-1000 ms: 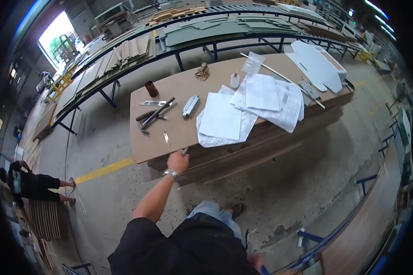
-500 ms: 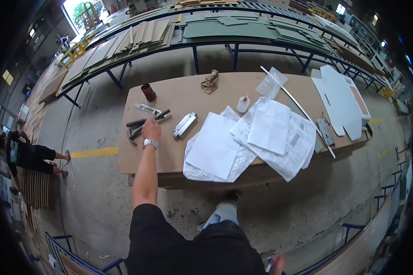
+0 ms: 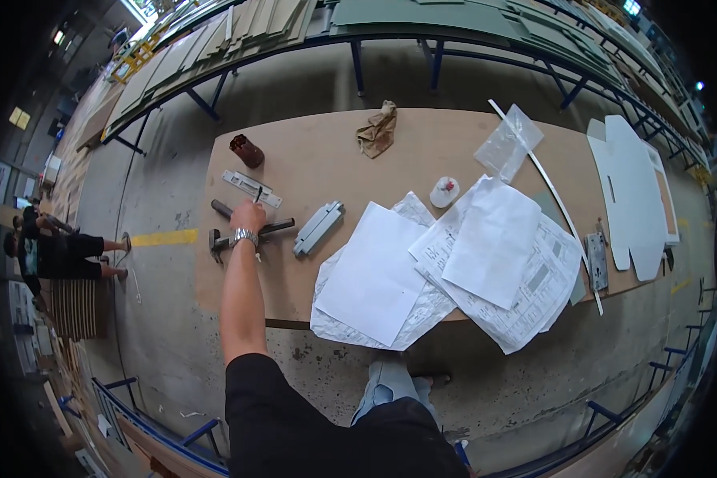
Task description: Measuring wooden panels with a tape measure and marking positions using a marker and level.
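My left hand (image 3: 248, 217) reaches over the left part of the brown board-topped table, its fingers closed. A thin dark tool (image 3: 258, 194) juts from the fingertips against a silver slotted metal plate (image 3: 260, 191); its kind is hard to make out. Beneath the hand and wrist lies a hammer (image 3: 277, 226), its head to the left and its dark handle to the right. A second dark handle (image 3: 221, 209) pokes out left of the fingers, its other end hidden. To the right rests a grey metal lock-like block (image 3: 319, 229). My right hand is out of view.
Paper sheets (image 3: 374, 275) overlap the table's front edge. Behind them stand a small white bottle (image 3: 444, 192), a clear plastic bag (image 3: 510, 143) and a crumpled brown cloth (image 3: 377, 130). A dark red jar (image 3: 247, 151) is at the far left. Someone (image 3: 64, 247) stands on the left.
The view has shifted closer to the table. My left hand has moved nearer the slotted plate, and the hammer handle now lies flatter, right of the wrist. My right hand has left the view.
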The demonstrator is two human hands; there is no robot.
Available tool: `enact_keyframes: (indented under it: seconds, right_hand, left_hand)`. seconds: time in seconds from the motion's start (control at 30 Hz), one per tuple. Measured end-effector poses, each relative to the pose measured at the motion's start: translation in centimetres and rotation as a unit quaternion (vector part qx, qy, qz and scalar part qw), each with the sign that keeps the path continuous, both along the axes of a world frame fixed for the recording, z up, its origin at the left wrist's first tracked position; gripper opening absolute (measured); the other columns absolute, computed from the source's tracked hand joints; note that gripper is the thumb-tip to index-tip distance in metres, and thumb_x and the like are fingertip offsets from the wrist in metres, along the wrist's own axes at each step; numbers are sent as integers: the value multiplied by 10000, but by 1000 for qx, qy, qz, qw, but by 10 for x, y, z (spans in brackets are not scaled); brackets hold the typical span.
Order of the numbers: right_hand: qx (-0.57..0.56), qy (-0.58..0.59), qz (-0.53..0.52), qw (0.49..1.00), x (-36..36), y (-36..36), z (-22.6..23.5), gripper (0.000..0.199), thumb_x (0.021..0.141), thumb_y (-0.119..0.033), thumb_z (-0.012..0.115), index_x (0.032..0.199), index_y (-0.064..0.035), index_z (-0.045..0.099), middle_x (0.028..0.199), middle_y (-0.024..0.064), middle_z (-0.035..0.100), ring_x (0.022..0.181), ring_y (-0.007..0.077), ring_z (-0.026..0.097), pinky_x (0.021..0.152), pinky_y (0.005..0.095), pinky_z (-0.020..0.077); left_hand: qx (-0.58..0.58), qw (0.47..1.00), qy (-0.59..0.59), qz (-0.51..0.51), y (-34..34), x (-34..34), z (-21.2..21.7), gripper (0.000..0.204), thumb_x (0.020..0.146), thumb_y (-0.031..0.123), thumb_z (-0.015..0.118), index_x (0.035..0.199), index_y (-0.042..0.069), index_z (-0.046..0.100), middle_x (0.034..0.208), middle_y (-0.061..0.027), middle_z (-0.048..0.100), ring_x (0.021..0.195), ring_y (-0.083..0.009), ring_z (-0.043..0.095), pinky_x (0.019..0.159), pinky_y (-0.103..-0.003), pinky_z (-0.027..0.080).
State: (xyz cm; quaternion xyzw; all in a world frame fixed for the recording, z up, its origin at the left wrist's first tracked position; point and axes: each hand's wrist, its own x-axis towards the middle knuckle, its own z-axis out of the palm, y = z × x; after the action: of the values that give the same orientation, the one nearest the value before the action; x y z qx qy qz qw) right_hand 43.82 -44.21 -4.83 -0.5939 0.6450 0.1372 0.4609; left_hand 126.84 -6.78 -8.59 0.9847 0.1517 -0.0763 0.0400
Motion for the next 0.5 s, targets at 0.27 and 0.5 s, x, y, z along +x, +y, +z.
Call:
enact_keyframes:
  seconds: [0.27,0.5]
  right_hand:
    - [-81,-32,-98,991,-16,-44,-30,166,881,-166,576,929,-15,627,821,59,600,723,196,595,639,347,542]
    - [33,-48,-233,971,-43,1,-45,268,918,-225,636,1092,-23,608,885,91,640,782,235,642,670,360,573]
  left_hand:
    - [-71,983,-92,145,42,64,-49,291,772,248,664,936,22,746,1032,-223,699,988,-394,679,865,-468,547]
    - [-130,980,71,136,6,61,-56,296,830,286,617,937,48,758,975,-157,739,933,-295,721,805,-414,569]
